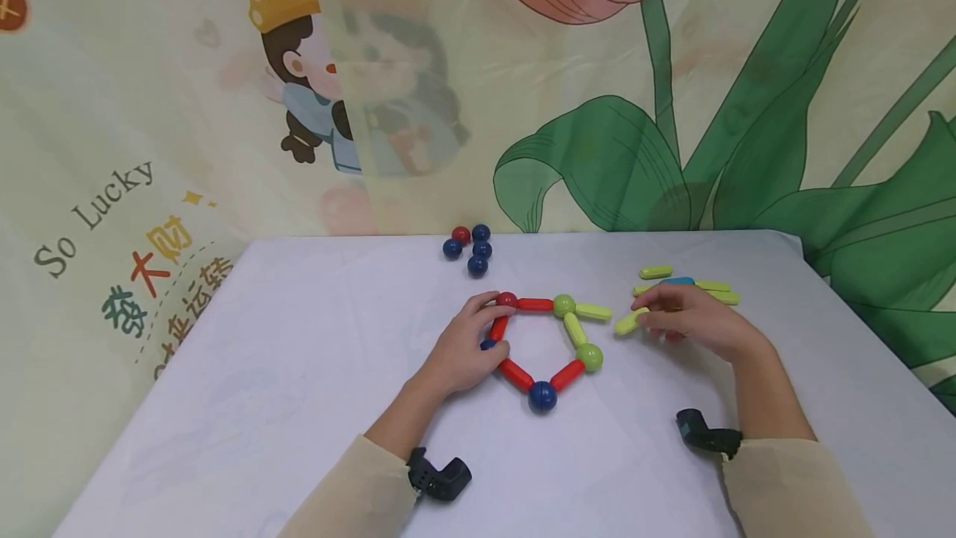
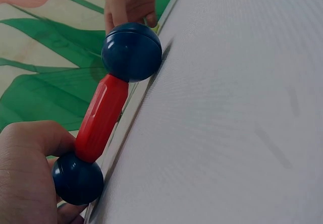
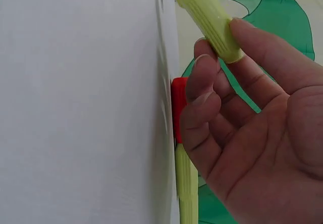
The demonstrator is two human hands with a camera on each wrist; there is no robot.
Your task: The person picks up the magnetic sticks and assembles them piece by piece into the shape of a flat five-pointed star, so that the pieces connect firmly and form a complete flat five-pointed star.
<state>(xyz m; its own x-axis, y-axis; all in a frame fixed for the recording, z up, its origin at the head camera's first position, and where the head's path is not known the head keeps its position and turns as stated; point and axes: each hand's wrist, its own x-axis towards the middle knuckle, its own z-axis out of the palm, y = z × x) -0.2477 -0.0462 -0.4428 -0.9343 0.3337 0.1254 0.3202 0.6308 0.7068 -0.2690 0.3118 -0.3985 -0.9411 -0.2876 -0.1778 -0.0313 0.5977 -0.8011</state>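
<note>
On the white-covered table lies a five-sided ring of magnetic balls and rods, with red rods, green balls, a red ball and blue balls. From its upper right green ball, one yellow-green rod sticks out to the right. My left hand grips the ring's left side, fingers by the red ball and thumb at the left blue ball. Just right of that outward rod, my right hand pinches another yellow-green magnetic rod between thumb and forefinger.
Loose blue balls and one red ball sit near the table's back edge. Several yellow-green rods and a blue rod lie behind my right hand. A printed cloth hangs behind the table.
</note>
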